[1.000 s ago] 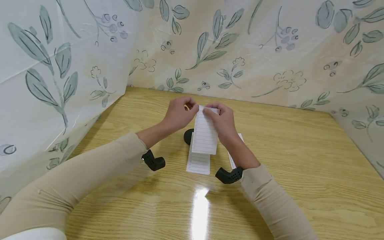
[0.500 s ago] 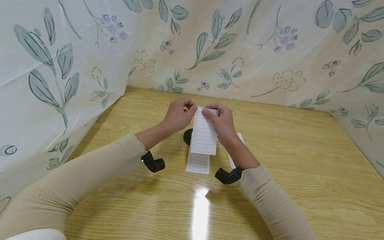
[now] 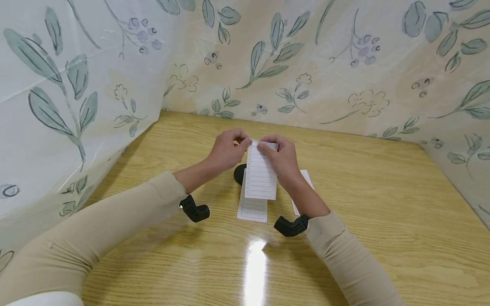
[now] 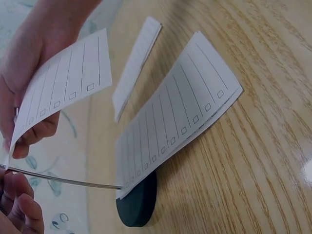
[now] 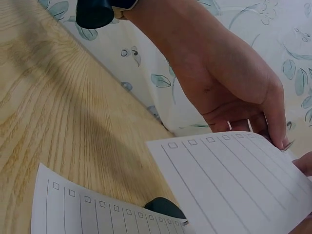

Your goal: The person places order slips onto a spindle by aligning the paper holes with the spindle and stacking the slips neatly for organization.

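A white lined checklist sheet [image 3: 261,174] hangs from my right hand [image 3: 285,159], whose thumb and fingers grip its top edge. My left hand [image 3: 226,149] pinches the sheet's top left corner. In the left wrist view a thin metal rod [image 4: 73,182] rises from a black round base [image 4: 139,202]. The sheet's corner meets the rod beside my left fingers; whether the rod passes through it I cannot tell. Below, several similar sheets [image 4: 170,107] sit at the foot of the rod, over part of the base.
Another small pile of white paper [image 3: 307,178] lies on the wooden table [image 3: 367,195], partly hidden by my right forearm. Patterned cloth [image 3: 321,63] bounds the table at the back and left. A black device [image 3: 292,225] sits at each wrist.
Both hands have come slightly lower with the sheet. Its top edge and lower edge now sit a little nearer to me in the head view. The sheets on the base have stayed put.
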A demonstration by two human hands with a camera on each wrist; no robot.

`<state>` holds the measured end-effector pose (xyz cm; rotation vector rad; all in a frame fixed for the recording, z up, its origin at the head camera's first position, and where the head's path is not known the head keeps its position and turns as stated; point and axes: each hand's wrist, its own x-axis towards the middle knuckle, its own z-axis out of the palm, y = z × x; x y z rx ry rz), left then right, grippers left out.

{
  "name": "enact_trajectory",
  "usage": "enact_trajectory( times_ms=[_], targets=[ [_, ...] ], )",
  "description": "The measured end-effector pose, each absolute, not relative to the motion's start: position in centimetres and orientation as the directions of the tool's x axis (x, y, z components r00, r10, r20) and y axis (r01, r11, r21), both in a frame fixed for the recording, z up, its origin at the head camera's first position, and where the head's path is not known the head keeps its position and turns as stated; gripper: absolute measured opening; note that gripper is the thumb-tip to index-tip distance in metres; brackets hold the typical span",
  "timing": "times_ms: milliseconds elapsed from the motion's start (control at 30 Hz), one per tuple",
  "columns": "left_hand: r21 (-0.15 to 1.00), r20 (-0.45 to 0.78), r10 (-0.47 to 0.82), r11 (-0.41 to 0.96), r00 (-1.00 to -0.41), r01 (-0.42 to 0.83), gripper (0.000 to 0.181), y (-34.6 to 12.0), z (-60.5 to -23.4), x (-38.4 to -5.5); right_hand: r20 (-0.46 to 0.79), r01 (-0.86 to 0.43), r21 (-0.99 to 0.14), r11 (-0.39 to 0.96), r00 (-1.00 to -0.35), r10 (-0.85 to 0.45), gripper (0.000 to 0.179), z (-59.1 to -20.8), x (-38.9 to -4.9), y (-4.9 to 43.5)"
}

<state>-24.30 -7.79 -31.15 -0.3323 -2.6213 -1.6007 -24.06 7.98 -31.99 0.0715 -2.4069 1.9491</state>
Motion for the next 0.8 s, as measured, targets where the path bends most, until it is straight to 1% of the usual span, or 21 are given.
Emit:
enact_trajectory(
  times_ms=[300, 600, 800],
  targets=[
    [0.843, 0.181, 0.162, 0.483, -0.97, 0.238, 0.015, -8.1, -31.9, -24.0, 0.073, -0.073, -0.972, 0.223, -0.997, -0.012, 0.019, -32.8, -23.8, 7.8],
    [0.847, 0.17, 0.162, 0.481, -0.972, 0.229, 0.014, -8.3, -33.3, -23.7, 0.039, -0.043, -0.957, 0.285, -0.999, -0.022, 0.02, -33.7, -23.5, 7.7],
    [0.838, 0.175, 0.169, 0.492, -0.97, 0.237, 0.014, -8.5, -34.2, -23.6, 0.036, -0.047, -0.942, 0.331, -0.999, -0.038, 0.019, -34.4, -23.5, 7.8]
  ],
)
